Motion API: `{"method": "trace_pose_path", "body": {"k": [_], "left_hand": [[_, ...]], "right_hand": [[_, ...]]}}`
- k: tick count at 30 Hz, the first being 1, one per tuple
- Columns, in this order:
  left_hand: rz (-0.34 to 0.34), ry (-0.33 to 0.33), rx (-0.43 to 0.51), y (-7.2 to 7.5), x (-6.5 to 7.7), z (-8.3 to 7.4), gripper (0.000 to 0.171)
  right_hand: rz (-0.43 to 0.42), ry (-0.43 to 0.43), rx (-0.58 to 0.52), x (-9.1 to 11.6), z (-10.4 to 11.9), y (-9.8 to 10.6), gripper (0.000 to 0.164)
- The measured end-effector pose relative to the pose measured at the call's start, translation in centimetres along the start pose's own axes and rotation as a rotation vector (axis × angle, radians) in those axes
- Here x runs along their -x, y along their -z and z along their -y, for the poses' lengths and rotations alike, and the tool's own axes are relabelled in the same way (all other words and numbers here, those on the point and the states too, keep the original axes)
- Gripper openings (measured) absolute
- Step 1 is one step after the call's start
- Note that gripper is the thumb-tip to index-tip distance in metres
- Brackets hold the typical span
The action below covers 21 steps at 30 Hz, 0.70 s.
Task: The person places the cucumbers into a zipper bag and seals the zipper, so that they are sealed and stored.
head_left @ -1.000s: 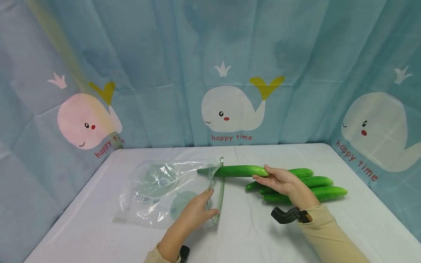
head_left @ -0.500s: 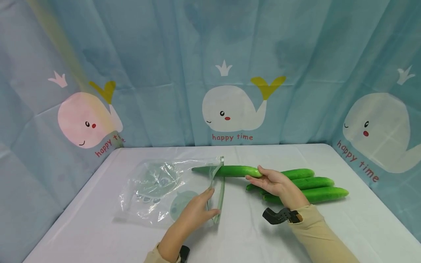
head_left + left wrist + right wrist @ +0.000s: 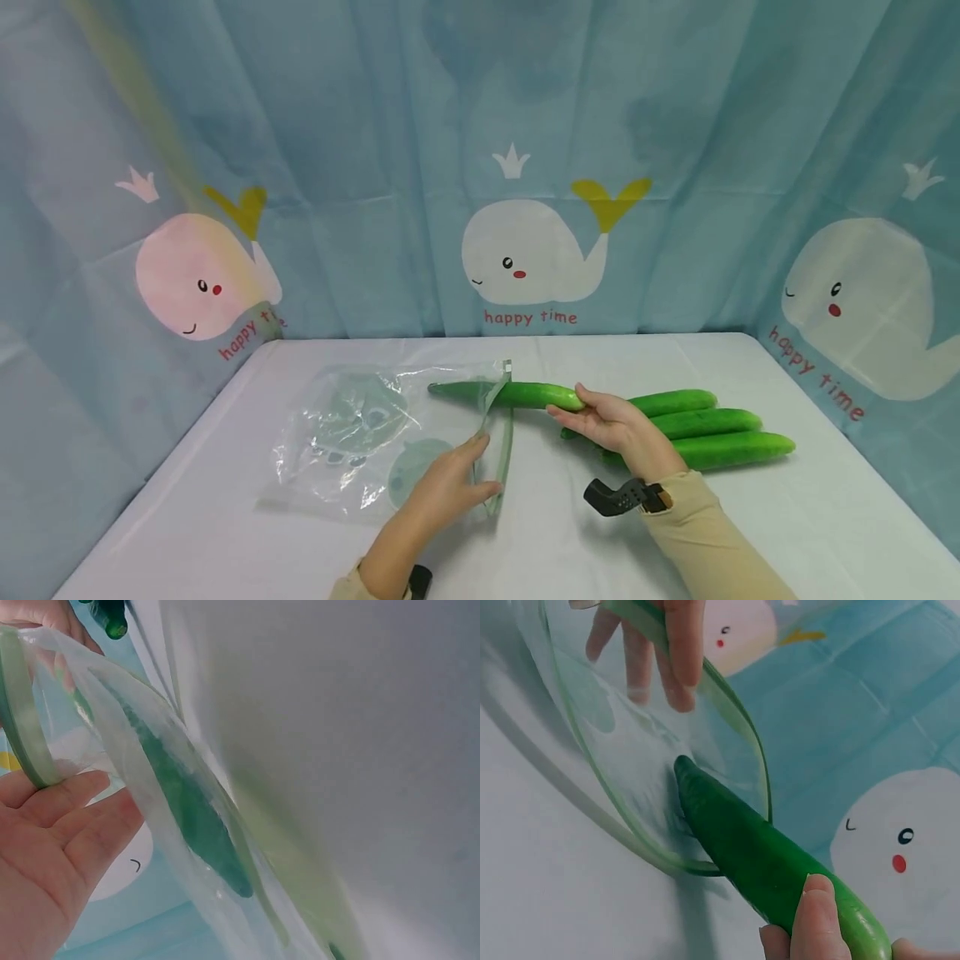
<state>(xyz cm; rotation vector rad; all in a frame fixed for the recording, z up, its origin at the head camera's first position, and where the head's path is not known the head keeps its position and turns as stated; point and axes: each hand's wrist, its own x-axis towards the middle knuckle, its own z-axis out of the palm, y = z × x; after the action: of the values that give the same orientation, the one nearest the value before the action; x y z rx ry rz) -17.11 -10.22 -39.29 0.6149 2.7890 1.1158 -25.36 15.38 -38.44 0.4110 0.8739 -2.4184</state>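
My right hand [image 3: 611, 425] grips the pale end of a green cucumber [image 3: 536, 395] between thumb and fingers. The cucumber's dark tip lies inside a clear zip bag [image 3: 360, 467] with green prints, and its pale end sticks out of the mouth. My left hand [image 3: 446, 479] holds the bag's mouth edge, fingers nearly straight. In the right wrist view, the mouth gapes around the cucumber [image 3: 750, 851]. There, some fingers of the left hand [image 3: 637, 660] show through the film, while one lies across the green zip strip [image 3: 739, 720]. In the left wrist view, the cucumber [image 3: 187, 802] shows through the plastic.
Several more cucumbers [image 3: 731, 450] lie in a pile right of the bag, partly behind my right hand. All of it rests on a white-covered table [image 3: 547, 542]. A blue curtain [image 3: 360, 275] with whale prints encloses the back and sides.
My right hand has moved left, sliding the cucumber deeper into the bag. The left hand and the bag's mouth have stayed nearly in place.
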Motion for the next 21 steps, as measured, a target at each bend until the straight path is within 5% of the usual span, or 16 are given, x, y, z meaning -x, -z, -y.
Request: {"method": "trace_pose_path", "body": {"k": [21], "left_hand": [[0.006, -0.002, 0.036, -0.2, -0.1, 0.3, 0.069]], "right_hand": [[-0.032, 0.003, -0.008, -2.0, -1.4, -1.0, 0.054]]}}
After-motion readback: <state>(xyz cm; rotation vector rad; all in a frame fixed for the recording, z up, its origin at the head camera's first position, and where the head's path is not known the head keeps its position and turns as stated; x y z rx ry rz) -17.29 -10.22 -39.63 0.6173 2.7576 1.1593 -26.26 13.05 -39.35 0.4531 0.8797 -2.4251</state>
